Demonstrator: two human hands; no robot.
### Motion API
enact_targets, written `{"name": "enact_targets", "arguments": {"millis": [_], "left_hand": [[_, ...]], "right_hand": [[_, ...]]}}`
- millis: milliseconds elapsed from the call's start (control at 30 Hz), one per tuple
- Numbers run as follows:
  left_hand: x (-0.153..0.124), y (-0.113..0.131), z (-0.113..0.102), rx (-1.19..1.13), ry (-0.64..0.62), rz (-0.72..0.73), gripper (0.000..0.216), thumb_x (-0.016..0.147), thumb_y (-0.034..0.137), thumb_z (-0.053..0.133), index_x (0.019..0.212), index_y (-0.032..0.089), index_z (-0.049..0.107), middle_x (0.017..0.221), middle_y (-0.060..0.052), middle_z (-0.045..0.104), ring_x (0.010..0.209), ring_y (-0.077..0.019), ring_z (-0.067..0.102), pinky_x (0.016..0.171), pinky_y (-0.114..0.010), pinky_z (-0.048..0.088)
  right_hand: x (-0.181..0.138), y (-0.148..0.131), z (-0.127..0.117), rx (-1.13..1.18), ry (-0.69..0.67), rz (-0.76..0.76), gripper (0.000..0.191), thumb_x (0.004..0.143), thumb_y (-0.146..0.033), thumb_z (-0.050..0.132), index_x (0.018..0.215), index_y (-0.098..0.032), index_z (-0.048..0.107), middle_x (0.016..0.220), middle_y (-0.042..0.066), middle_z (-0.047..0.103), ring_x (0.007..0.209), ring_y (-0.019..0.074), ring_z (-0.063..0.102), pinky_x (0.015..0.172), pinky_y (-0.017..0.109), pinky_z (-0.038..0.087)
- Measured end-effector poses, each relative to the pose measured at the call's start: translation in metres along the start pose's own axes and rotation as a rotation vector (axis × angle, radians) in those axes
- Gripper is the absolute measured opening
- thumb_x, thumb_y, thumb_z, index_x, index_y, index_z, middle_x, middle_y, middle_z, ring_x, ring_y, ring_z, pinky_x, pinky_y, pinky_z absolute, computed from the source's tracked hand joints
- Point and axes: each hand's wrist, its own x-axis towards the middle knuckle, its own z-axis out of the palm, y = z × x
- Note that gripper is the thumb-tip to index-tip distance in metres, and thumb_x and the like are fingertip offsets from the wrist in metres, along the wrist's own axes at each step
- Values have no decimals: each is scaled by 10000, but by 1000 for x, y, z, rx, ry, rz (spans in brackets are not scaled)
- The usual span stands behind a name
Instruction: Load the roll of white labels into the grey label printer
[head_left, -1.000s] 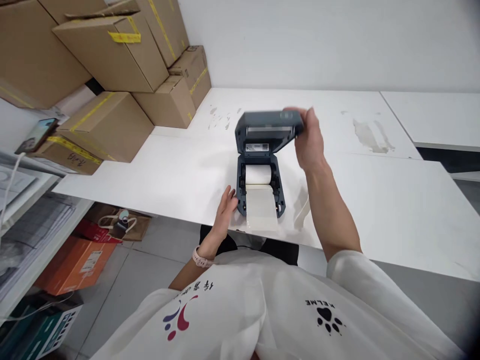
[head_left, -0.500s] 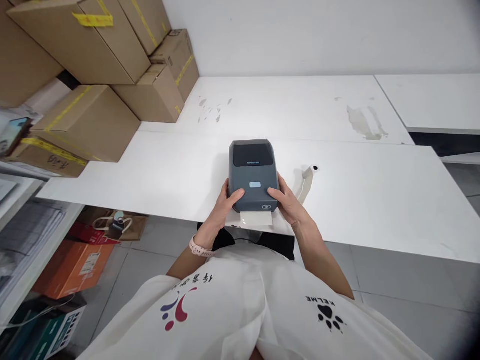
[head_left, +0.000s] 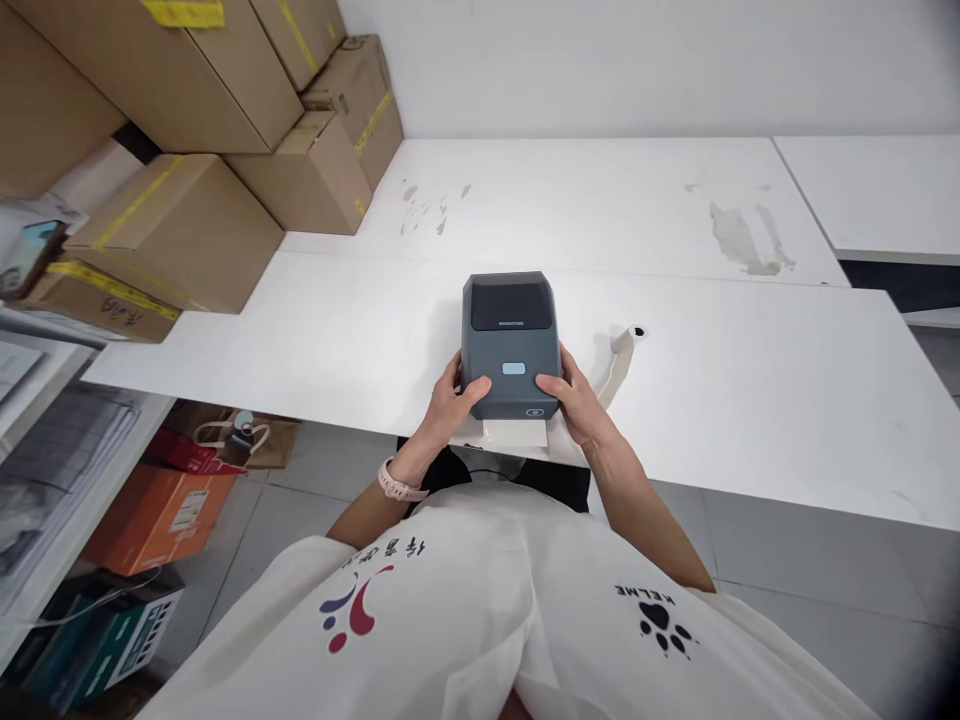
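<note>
A dark grey label printer [head_left: 513, 346] with a black window on its lid and a light blue button sits near the table's front edge. A blank white label strip [head_left: 515, 433] sticks out of its front. My left hand [head_left: 451, 403] grips the printer's left side, thumb on the top cover and fingers around the edge. On the other side my right hand [head_left: 583, 408] holds it the same way, thumb on top. Both hands' fingertips are hidden behind the sides. To the right lies a small paper roll [head_left: 624, 341] with a loose tail trailing toward my right hand.
The white table [head_left: 750, 400] runs along the wall. Cardboard boxes [head_left: 180, 225] with yellow tape are stacked at its left end, a phone [head_left: 31, 255] on one. Below left are a shelf [head_left: 82, 500] and an orange box [head_left: 161, 520]. Grey stains [head_left: 742, 238] mark the tabletop.
The camera view has shifted slightly. Both hands keep the same hold on the printer, with no other clear movement.
</note>
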Motion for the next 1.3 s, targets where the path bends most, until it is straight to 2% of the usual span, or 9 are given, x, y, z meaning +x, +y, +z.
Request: {"name": "enact_targets", "arguments": {"millis": [133,200,367,500,667,833,1067,1200,1300], "left_hand": [[-36,-11,2,141,308,-13,609,836,571,732,1325,242,581,1414,-107,633,1264,-262,614,982,-363,524],[-54,-17,4,186,399,-96,406,850,593,700,1002,218,662,1017,-54,717,912,-194,658,802,-324,511],[-63,-13,16,-58,-122,-297,475,824,600,719,626,182,612,629,10,592,551,-91,442,564,-273,337],[-54,-6,20,-112,-139,-301,472,806,558,758,592,169,596,542,37,533,503,-62,390,543,-258,278],[-54,-14,10,-1,-192,-279,481,819,606,723,681,147,693,631,-13,652,541,-87,515,558,-253,352],[-52,-18,-14,29,-93,-227,511,848,643,659,733,150,725,650,-25,676,545,-103,545,559,-257,392],[-34,-4,-24,45,303,11,333,867,486,664,803,171,753,737,-28,701,645,-117,573,600,-248,444],[-25,-5,-9,96,376,142,346,905,468,653,1104,202,750,1168,-88,759,1043,-200,696,843,-294,558],[-27,-8,0,109,314,163,506,946,502,623,1384,247,631,1513,-103,611,1348,-255,611,1080,-370,526]], "right_hand": [[-2,1,3,-14,14,-7,923,908,-663,512,1676,-293,158,1594,90,527,1434,320,535,1121,547,524],[-3,0,5,6,35,0,883,917,-639,502,1664,-285,191,1607,97,513,1427,319,542,1118,542,525],[-4,-1,9,51,48,-14,818,928,-577,523,1638,-271,254,1573,107,547,1402,317,559,1109,541,523],[-8,-5,9,35,85,-62,739,932,-553,564,1594,-303,350,1555,97,562,1399,316,553,1100,553,513],[-22,-25,13,-385,423,-437,405,922,-395,666,1315,-320,606,1459,52,649,1519,321,419,1221,592,334],[-28,-45,27,-889,397,-894,239,964,-243,666,1191,-290,606,944,-20,808,1265,269,677,1241,496,228],[-27,-51,42,-1026,423,-897,127,995,-257,631,1107,-244,573,856,-22,782,1055,231,750,1201,468,211],[-32,-46,43,-984,406,-842,101,1002,-275,619,1096,-259,584,1000,-5,808,1034,221,747,1200,477,208],[-41,-37,37,-783,387,-736,188,997,-325,624,1180,-288,600,1181,24,792,1182,259,697,1213,535,245]]}}
